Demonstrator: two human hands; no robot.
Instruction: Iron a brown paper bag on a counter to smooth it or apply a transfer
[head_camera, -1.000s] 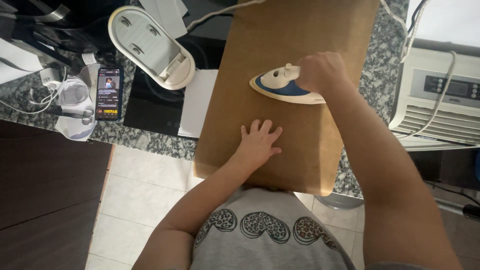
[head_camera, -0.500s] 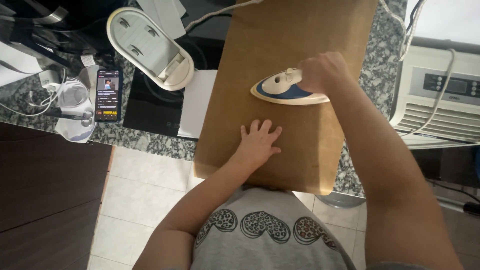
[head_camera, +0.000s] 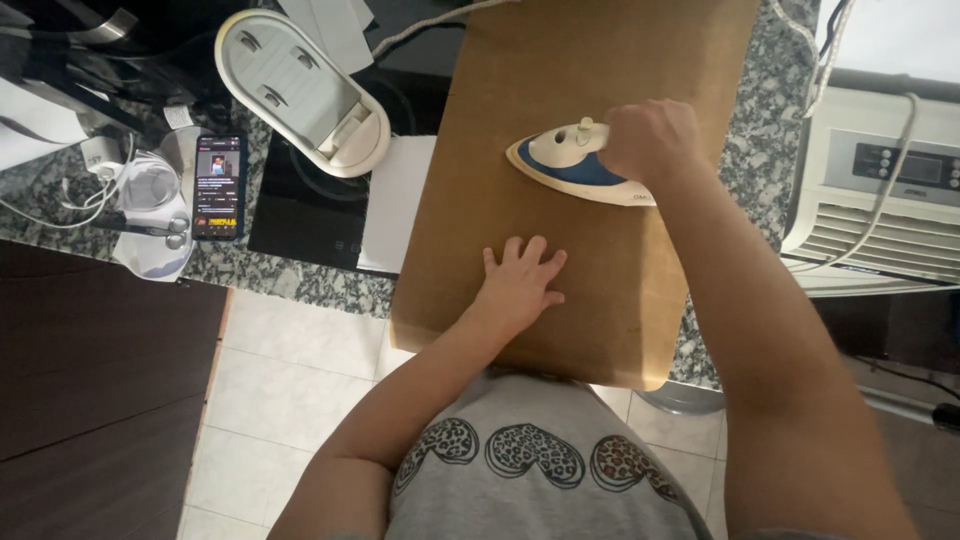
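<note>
On the speckled granite desk (head_camera: 300, 285) we see a phone (head_camera: 219, 186) with a lit screen and a white oval plastic stand (head_camera: 300, 92), both left of the brown board (head_camera: 610, 100). Our left hand (head_camera: 522, 283) lies flat on the smooth, matte board, fingers spread, holding nothing. Further right, our right hand (head_camera: 650, 140) keeps a closed grip on the iron (head_camera: 575, 168), a glossy white-and-blue pointed shell resting sole-down at mid-board.
</note>
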